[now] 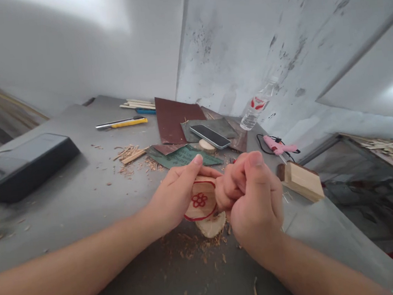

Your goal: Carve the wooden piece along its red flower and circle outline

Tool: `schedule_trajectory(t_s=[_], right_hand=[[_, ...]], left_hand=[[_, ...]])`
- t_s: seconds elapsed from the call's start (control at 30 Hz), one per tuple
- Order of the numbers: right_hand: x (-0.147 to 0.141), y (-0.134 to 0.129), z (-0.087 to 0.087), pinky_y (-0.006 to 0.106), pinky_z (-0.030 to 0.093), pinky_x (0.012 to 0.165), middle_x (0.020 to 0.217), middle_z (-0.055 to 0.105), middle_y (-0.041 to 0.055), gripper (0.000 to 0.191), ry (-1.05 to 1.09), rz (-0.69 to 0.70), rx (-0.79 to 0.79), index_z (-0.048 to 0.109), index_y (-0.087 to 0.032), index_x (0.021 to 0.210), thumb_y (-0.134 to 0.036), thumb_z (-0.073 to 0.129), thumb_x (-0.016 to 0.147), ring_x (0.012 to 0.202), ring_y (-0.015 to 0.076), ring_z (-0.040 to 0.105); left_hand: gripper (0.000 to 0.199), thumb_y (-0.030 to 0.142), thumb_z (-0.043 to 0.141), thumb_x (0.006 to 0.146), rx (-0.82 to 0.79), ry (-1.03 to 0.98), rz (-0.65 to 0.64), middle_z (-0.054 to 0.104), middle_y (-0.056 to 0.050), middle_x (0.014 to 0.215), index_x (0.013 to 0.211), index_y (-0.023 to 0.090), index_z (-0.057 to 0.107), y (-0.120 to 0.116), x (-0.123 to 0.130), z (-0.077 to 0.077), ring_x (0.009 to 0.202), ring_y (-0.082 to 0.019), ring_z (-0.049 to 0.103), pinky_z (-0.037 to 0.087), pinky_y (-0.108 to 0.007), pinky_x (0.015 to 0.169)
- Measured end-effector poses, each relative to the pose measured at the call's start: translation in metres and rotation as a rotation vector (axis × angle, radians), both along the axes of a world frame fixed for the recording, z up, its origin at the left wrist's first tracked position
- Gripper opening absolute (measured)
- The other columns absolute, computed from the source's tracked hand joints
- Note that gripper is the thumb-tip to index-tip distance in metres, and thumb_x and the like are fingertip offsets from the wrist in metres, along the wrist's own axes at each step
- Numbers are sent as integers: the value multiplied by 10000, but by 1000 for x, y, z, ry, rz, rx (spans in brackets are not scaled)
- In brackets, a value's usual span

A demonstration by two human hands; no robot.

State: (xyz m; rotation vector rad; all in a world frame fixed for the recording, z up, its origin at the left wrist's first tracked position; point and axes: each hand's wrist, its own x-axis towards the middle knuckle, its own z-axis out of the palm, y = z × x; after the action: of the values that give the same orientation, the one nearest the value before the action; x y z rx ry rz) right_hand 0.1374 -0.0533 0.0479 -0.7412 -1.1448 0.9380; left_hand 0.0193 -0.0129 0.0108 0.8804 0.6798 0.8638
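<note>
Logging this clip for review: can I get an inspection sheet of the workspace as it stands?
Surface: grey table, strewn with wood shavings.
Job's things: round wooden piece with a red flower drawing; a second wooden disc beneath it.
Clutter: sandpaper sheets, phone, yellow utility knife, wooden sticks, water bottle, wooden block, black case.
Grippers: left hand grips the round wooden piece; right hand is fisted against it, tool hidden.
Cables: black cord by the pink glue gun.
Surroundings: stained white wall.
</note>
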Motion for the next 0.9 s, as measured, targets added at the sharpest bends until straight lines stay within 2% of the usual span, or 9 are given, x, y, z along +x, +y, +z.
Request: schedule_trajectory(t_s=[0.13,0.33,0.43,0.53,0.67,0.9], right_hand=[[9,8,9,220,175,328,484,215,-97,600,130,77,-147,334,-231,583,-596,623,962,368,63,129],[20,7,16,208,154,344,500,192,-92,617,124,166,-119,307,-220,576,-578,625,965,388,66,116],[18,4,14,199,189,358,488,214,-87,638,100,212,-108,293,-207,569,-564,662,947,390,61,154],[14,4,13,191,225,365,482,214,-88,658,101,188,-76,284,-197,558,-554,696,927,390,51,168],[10,10,12,186,187,344,486,190,-97,642,140,128,-109,292,-205,567,-560,668,946,372,45,130],[13,20,9,182,172,314,487,188,-97,632,175,93,-217,290,-212,584,-579,656,946,367,51,128]], left_hand=[[512,615,546,989,5,-3,-10,813,-71,781,891,206,839,-3,-1,2,686,-208,751,569,-295,674],[484,616,573,976,6,-35,-19,820,-62,792,864,228,840,-2,-3,-1,696,-201,754,574,-291,694],[477,635,604,952,7,-21,1,822,-68,818,882,227,841,-2,-2,-4,748,-221,765,580,-306,713],[471,635,649,921,9,2,40,814,-78,818,877,203,831,-2,0,-5,751,-231,762,583,-317,703],[399,582,723,884,27,5,64,807,-68,807,881,195,820,-2,1,-5,688,-208,733,569,-302,648],[413,589,698,907,117,96,71,821,-78,899,995,212,842,-2,0,-8,812,-231,748,581,-317,713]])
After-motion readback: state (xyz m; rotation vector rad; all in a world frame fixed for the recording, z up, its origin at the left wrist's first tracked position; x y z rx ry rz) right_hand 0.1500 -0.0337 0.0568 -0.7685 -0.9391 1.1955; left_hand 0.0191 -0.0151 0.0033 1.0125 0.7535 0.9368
